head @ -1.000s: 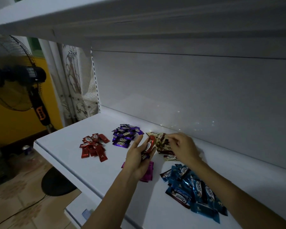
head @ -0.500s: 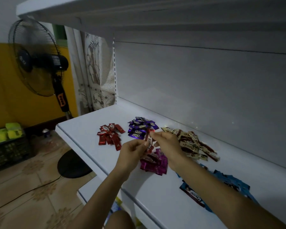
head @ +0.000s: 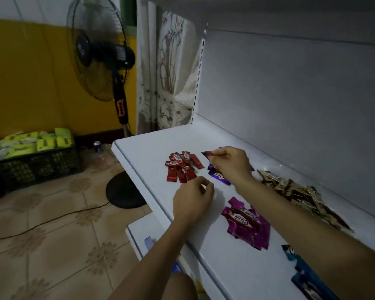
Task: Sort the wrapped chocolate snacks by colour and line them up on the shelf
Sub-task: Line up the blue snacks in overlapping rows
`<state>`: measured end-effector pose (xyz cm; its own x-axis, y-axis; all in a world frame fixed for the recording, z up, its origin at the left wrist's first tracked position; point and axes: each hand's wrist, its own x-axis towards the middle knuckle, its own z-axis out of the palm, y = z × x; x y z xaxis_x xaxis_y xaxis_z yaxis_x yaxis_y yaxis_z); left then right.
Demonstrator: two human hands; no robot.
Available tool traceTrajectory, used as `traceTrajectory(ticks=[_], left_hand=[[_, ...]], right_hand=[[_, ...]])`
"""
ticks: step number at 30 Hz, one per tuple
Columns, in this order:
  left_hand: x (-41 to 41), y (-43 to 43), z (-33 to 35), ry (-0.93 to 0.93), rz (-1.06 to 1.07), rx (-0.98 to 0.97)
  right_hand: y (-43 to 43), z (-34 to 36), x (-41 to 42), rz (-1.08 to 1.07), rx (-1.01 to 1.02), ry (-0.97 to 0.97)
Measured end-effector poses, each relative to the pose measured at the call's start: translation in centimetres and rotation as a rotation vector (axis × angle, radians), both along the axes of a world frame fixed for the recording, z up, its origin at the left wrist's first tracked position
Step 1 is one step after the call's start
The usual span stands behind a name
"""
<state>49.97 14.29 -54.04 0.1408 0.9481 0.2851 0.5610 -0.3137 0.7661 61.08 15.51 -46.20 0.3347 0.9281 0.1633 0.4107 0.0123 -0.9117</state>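
- Five colour heaps on the white shelf (head: 152, 152): red pile (head: 182, 167) at the left end, purple pile (head: 220, 176) just beside it, magenta pile (head: 247, 221) nearer the front edge, gold-brown pile (head: 301, 191) along the back wall, blue pile (head: 305, 273) far right.
- Right hand (head: 230, 165) above the purple pile, thumb and forefinger pinching one dark red snack (head: 208, 153), close to the red pile.
- Left hand (head: 193, 202) near the front edge, fingers curled in together; impossible to tell whether anything lies between them.
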Motion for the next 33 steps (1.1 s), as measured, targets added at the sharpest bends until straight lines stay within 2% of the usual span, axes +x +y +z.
traceTrajectory(ticks=[4,10,15,20,22,24,26,28,30,33], left_hand=[[-0.3,-0.4,0.0,-0.171,0.019,-0.012],[-0.1,-0.4,0.2,-0.266,-0.01,-0.003],[-0.3,-0.1,0.1,-0.289,0.001,-0.013],[-0.6,-0.3,0.7,-0.353,-0.008,-0.034],[-1.0,-0.6,1.7,-0.579,0.007,-0.116],[-1.5,-1.1,3.1,-0.949,0.008,-0.312],[-1.6,-1.6,4.5,-1.358,-0.128,-0.55],[-1.2,-2.6,5.2,-1.614,-0.271,-0.712],[-0.4,-4.3,5.4,-1.714,-0.375,-0.82],[1.1,-6.5,5.3,-1.689,-0.478,-0.916]], right_hand=[[5.0,-1.4,-2.5,0.079,0.007,-0.199],[8.4,-3.7,-3.5,0.278,-0.09,-0.459],[7.4,-2.2,-3.0,0.278,-0.02,-0.345],[1.7,-0.7,-1.0,0.225,0.051,-0.178],[-1.5,-0.2,0.0,0.185,0.078,-0.068],[-4.6,-0.1,0.7,0.177,0.124,-0.028],[-7.3,-0.3,0.9,0.193,0.155,-0.145],[-9.6,-0.5,0.8,0.216,0.2,-0.351],[-11.3,-0.5,0.7,0.261,0.271,-0.513],[-13.1,-0.6,1.3,0.304,0.28,-0.713]])
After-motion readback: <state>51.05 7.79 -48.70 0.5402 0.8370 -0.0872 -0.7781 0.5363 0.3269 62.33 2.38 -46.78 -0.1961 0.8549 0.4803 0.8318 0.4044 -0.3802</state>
